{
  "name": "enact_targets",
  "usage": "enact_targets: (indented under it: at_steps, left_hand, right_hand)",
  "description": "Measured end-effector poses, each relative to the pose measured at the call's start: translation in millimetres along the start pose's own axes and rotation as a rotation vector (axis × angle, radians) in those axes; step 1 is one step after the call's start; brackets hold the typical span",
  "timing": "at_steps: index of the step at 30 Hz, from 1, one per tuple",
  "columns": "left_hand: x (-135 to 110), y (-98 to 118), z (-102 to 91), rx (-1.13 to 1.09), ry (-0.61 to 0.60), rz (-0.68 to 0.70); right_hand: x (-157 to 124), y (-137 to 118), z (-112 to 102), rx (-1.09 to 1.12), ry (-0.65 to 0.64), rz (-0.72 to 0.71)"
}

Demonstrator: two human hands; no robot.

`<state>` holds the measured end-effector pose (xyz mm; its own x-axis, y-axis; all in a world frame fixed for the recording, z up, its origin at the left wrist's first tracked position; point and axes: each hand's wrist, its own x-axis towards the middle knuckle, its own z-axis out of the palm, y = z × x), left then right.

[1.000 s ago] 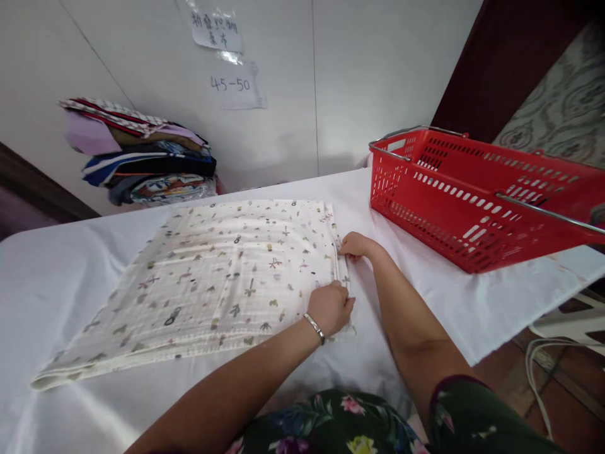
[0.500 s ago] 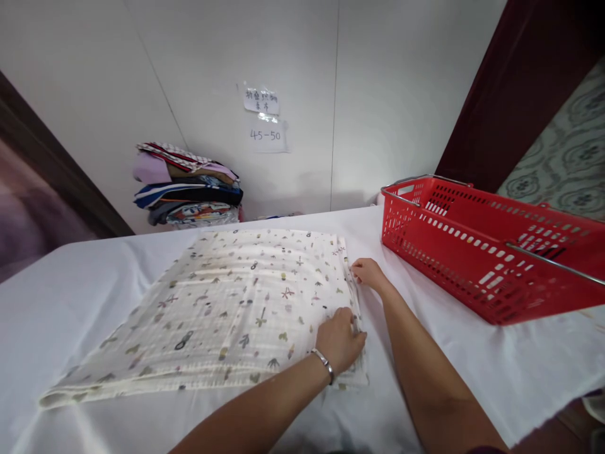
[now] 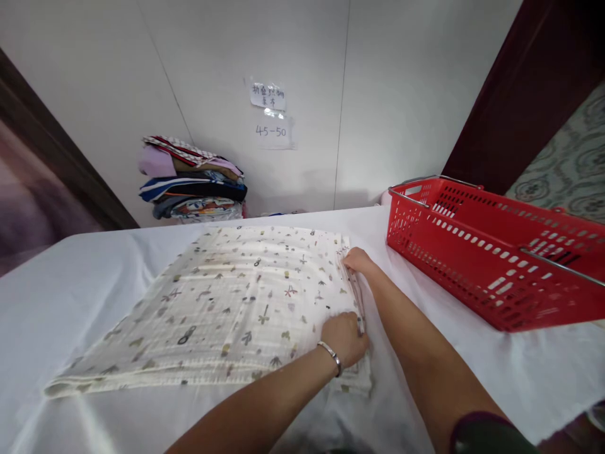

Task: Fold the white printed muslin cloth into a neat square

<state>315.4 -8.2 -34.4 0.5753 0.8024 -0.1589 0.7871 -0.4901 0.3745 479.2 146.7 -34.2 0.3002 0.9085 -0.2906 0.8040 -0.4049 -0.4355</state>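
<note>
A folded cream cloth (image 3: 227,302) with small printed figures lies flat on the white table (image 3: 70,271). My left hand (image 3: 344,337), with a bracelet at the wrist, is closed on the cloth's right edge near the front corner. My right hand (image 3: 358,260) is closed on the same edge near its far corner. The edge between the two hands is lifted slightly off the table.
A red plastic basket (image 3: 491,252) with metal handles stands at the right of the table. A stack of folded clothes (image 3: 193,183) sits against the white wall at the back left. Two paper notes (image 3: 271,113) are taped to the wall. A dark door frame rises at right.
My right hand has slid farther along the cloth's right edge toward the far corner. My left hand stays on the near part of that edge. The camera has tilted up a little.
</note>
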Motion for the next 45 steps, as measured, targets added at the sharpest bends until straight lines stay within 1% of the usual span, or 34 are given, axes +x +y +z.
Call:
enact_targets:
  at_steps: [5,8,11,14,17,21,28,31,32,34,36,38,41,43,45]
  left_hand:
    - [1.9,0.2,0.1,0.004,-0.006,-0.001]
    - [2.0,0.2,-2.0,0.005,-0.027,0.007]
    - [0.2,0.6,-4.6,0.004,-0.035,0.043]
    - [-2.0,2.9,-5.6,0.027,-0.011,0.101]
    - [-2.0,5.8,-4.7,0.063,-0.017,0.152]
    - [0.1,7.0,-4.6,0.084,-0.036,0.185]
    - [-3.9,6.4,-1.0,0.104,-0.05,0.203]
    - [-3.4,4.1,-2.7,0.05,-0.064,0.211]
    - [-2.6,2.3,-4.9,0.022,-0.047,0.208]
    - [-0.6,-2.9,-9.9,-0.015,0.052,0.213]
    - [1.1,-10.1,-11.6,-0.01,0.185,0.26]
    - [2.0,-18.1,-6.9,0.014,0.26,0.326]
    - [2.3,-28.1,8.1,0.044,0.26,0.379]
    - [2.1,-31.3,16.3,0.05,0.235,0.378]
    - [1.5,-31.6,19.4,0.039,0.212,0.37]
  right_hand:
    - [7.8,-10.0,3.0,-0.03,-0.04,0.037]
    - [8.2,-8.6,2.2,-0.028,-0.024,0.022]
    - [4.9,-0.7,-2.4,0.007,0.044,-0.005]
    - [-1.3,11.3,-5.1,0.058,0.115,-0.016]
    - [-7.6,21.6,-2.0,0.083,0.148,0.004]
    - [-10.9,27.9,4.1,0.101,0.182,0.014]
    - [-11.7,29.5,6.0,0.076,0.126,-0.01]
    - [-13.2,28.5,5.6,0.04,0.123,-0.036]
    - [-13.3,27.8,5.6,0.026,0.128,-0.043]
    - [-12.2,26.1,6.0,-0.003,0.151,-0.051]
    - [-9.6,23.6,6.3,-0.03,0.185,-0.056]
    - [-5.7,20.5,6.2,-0.048,0.214,-0.057]
    - [2.3,14.9,4.7,-0.06,0.238,-0.052]
    - [9.4,10.3,2.8,-0.062,0.245,-0.043]
    - [17.6,5.0,0.4,-0.063,0.243,-0.032]
